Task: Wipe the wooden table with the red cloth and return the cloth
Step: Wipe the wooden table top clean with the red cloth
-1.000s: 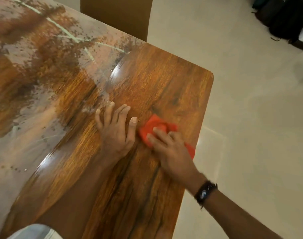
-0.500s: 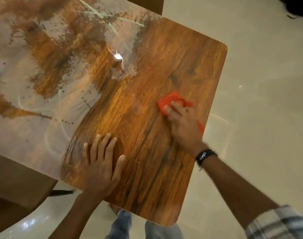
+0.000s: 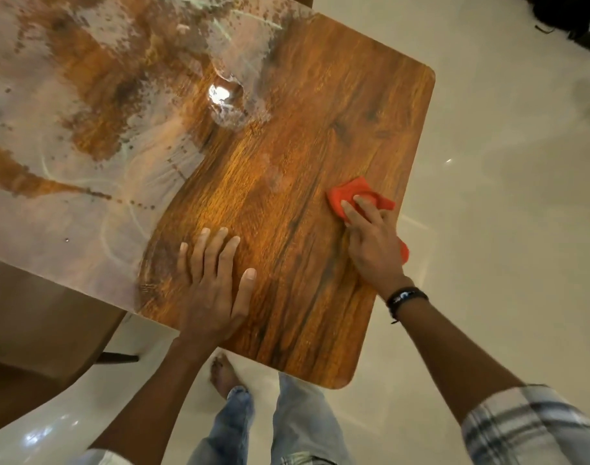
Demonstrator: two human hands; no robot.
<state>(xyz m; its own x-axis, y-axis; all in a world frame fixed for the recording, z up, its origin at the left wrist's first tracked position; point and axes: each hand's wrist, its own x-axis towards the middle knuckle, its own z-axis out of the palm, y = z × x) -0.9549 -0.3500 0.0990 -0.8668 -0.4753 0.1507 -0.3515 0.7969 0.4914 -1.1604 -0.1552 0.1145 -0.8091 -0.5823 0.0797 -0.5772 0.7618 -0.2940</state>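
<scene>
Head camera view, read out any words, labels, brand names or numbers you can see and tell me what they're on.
None readable: no text shows on the wooden table, the red cloth, the black wristband or the plaid sleeve.

bare wooden table (image 3: 287, 135) beyond both hands (hazy leftward), chair (image 3: 35, 330) left

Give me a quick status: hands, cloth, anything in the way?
Left hand flat on wooden table, empty. Right hand pressing red cloth near the table's right edge. Nothing in the way.
</scene>
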